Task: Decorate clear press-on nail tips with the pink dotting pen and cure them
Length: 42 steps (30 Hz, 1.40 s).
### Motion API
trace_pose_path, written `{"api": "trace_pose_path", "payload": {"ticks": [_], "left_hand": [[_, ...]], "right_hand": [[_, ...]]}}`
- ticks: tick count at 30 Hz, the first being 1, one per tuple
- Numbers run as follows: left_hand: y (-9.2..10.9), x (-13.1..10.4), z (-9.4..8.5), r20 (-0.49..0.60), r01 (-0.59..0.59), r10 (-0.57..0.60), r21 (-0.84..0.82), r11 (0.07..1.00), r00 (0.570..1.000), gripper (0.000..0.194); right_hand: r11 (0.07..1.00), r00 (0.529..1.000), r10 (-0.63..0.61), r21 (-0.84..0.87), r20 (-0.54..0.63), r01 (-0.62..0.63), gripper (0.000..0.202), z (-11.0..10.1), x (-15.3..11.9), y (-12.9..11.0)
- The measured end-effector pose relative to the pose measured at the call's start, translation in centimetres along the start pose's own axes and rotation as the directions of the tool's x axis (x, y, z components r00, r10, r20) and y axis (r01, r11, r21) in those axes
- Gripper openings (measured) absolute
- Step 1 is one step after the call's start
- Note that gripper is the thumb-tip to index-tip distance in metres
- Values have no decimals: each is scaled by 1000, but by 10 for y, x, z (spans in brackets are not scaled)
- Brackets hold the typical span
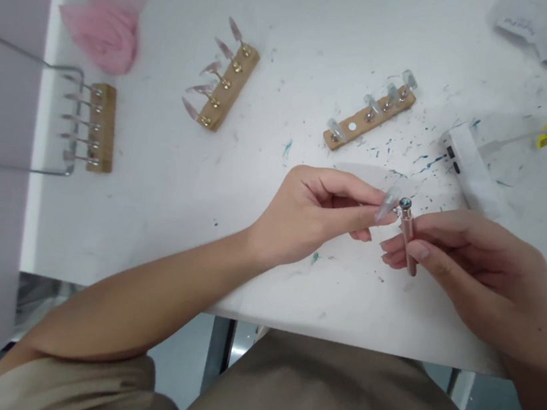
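Note:
My left hand (320, 214) pinches a clear false nail tip (387, 202) between thumb and fingers, over the white table. My right hand (476, 272) grips a slim rose-gold stick (406, 235) with a small blue-green round head at its top end. The stick's head sits right beside the nail tip, nearly touching it. Both hands hover near the table's front edge.
Three wooden nail-tip holders lie on the stained white table (161, 217): one at the left (102, 127), one in the middle (227, 86), one at the back (371, 112). A pink cloth (105, 31) lies far left. A white device (470, 169) with a cable sits right.

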<state>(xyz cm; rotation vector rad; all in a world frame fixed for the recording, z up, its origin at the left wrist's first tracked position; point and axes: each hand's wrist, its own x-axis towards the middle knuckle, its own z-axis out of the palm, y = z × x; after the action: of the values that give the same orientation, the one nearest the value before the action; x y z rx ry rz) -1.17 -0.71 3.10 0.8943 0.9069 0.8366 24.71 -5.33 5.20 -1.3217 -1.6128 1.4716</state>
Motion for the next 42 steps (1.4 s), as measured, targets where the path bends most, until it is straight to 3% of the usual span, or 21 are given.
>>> {"api": "trace_pose_path", "payload": {"ticks": [18,33,42], "left_hand": [[1,0,1,-19,6,-6,7,1000,1000,39],[0,0,0,3,-23,23,-2,1000,1000,38],[-4,-2,-1,14,-34,34,18,999,999,37]], "right_hand": [[999,997,-15,-40,78,18,61,0,-1,1],[998,999,-47,-40,16,47,49,2,-1,0],[999,998,38,7,-43,-37,57,1,2,1]]}}
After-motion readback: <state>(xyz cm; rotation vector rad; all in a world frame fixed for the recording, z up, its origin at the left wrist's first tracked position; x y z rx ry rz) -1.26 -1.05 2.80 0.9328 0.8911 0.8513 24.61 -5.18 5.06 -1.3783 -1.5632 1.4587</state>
